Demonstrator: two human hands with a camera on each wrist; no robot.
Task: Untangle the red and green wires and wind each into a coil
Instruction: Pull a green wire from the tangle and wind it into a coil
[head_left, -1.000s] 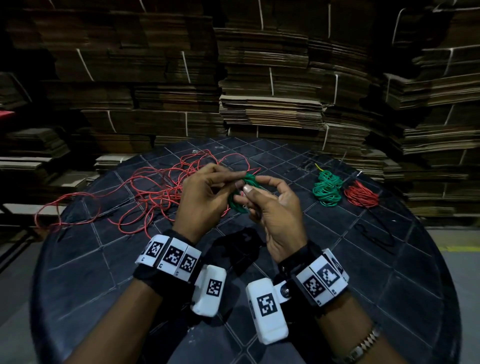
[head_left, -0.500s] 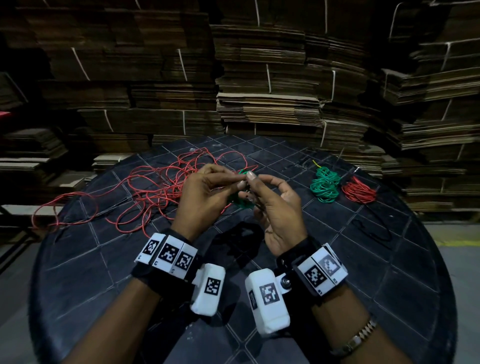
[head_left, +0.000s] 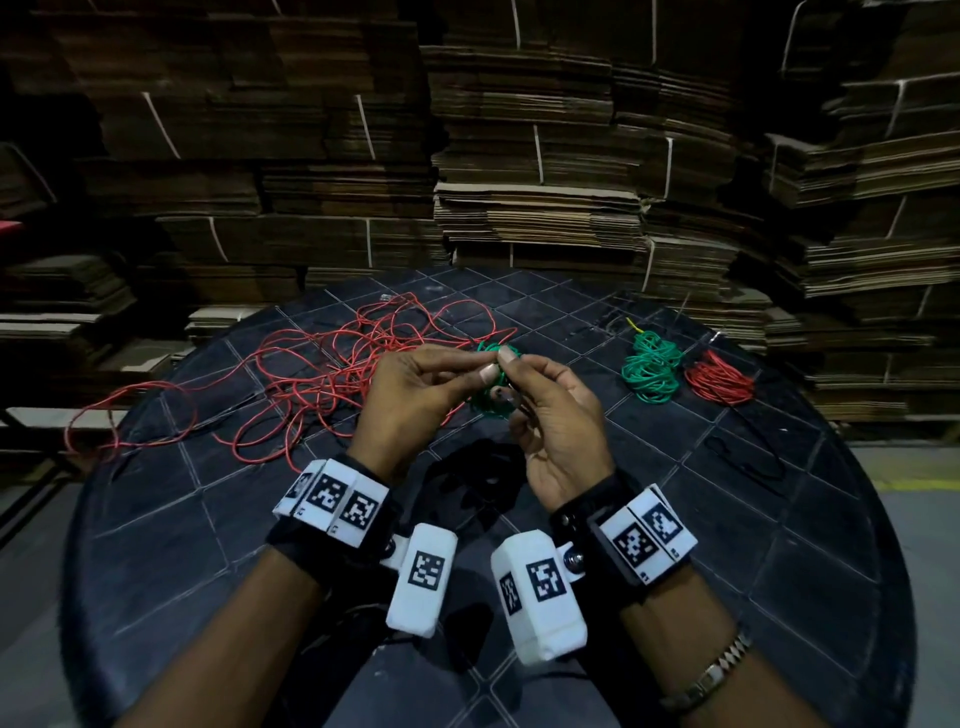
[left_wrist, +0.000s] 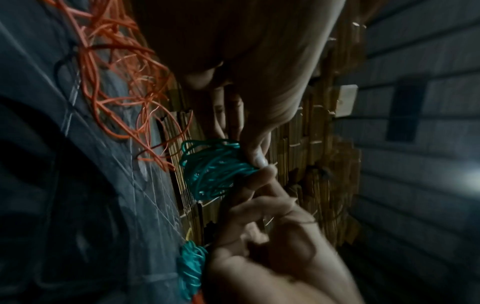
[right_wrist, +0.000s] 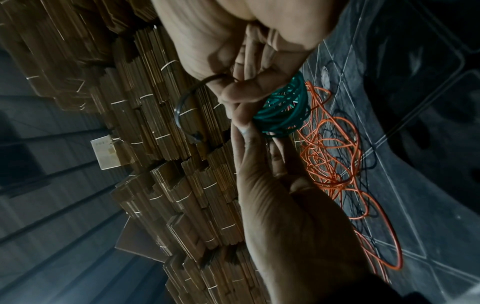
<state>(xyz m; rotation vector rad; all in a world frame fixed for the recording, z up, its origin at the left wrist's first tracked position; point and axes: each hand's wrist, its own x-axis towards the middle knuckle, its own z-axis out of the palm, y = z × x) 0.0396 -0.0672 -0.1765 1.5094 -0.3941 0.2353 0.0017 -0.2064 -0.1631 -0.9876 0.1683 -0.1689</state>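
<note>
The green coil (head_left: 492, 382) is up off the table, held between the two hands just above the middle of the dark round table (head_left: 727, 545), a small tight bundle of thin green wire wound round and round on itself, the turns a bit uneven and crossing one another. The left hand (head_left: 415, 400) pinches it at one edge between thumb and fingertips, and the right hand (head_left: 558, 426) meets it from the other side, its thumb and forefinger closed on the same edge; from the right wrist view a thin dark loop (right_wrist: 185, 102), perhaps a tie, curls out from the right hand's fingers, and my guess is that the pinch is there to keep the turns from springing open while the bundle gets bound. Just beyond and to the left of the hands the loose red wire (head_left: 291, 384) sprawls in wide slack loops, some trailing to the table's left edge, plainly not wound yet. Well off to the right, at the far side, a finished green coil (head_left: 649, 374) and a finished red coil (head_left: 719, 382) lie side by side, nearly touching, set clear of the work. Behind it all rise stacks of flattened cardboard (head_left: 535, 208).
</note>
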